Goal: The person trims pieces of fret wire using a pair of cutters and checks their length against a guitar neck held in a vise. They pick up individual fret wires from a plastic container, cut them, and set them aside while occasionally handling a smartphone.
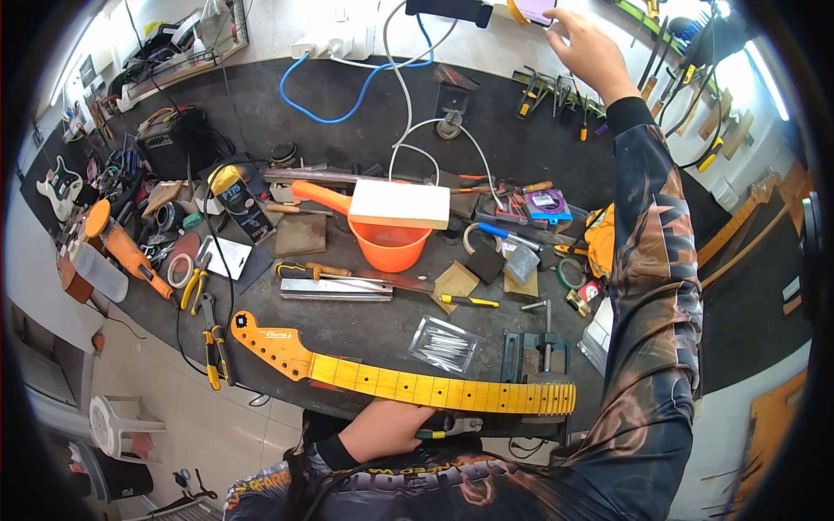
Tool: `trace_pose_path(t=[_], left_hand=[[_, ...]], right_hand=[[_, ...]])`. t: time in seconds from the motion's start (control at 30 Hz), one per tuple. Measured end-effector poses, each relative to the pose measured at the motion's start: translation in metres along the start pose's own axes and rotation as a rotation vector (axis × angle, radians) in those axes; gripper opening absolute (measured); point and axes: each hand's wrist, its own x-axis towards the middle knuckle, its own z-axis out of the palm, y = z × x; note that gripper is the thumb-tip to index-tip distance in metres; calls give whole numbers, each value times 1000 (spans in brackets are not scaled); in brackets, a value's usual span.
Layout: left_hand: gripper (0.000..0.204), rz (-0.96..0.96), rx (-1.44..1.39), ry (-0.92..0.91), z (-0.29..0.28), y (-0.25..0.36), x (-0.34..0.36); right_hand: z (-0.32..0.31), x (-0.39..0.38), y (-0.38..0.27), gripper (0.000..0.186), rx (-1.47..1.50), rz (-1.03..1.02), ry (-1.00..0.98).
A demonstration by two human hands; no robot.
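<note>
A maple guitar neck [408,388] with a dark-dotted fretboard lies across the near bench edge, its headstock to the left. My left hand [387,430] is closed at its lower edge, the fingertips hidden under the wood. Just right of that hand is a pair of cutters [447,428] with dark and green handles; whether the hand touches them is unclear. High at the top, my right hand [591,52] reaches out, fingers extended at a small device with a lit purplish screen [537,10]. An orange-yellow piece [518,12] is beside the screen.
A clear tray of thin metal strips [445,345] sits behind the neck, near a bench vise [536,356]. Farther back are an orange pot [389,247] with a pale block [400,204] across it, and a metal bar [336,289]. Pliers [215,346] lie left.
</note>
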Motion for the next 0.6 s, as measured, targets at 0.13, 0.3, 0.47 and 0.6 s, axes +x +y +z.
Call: trace_pose_path(t=[0.13,0.3,0.47,0.6], left_hand=[[71,-15,-10,-21,1,-1,-3],[69,21,19,42,-4,3,-4],[68,59,56,66,-7,4,-4],[66,31,18,58,0,0,-4]], right_hand=[[-21,9,-19,35,223,173,-10],[8,14,10,33,274,70,239],[24,18,19,35,195,-32,210],[26,32,17,36,254,19,210]])
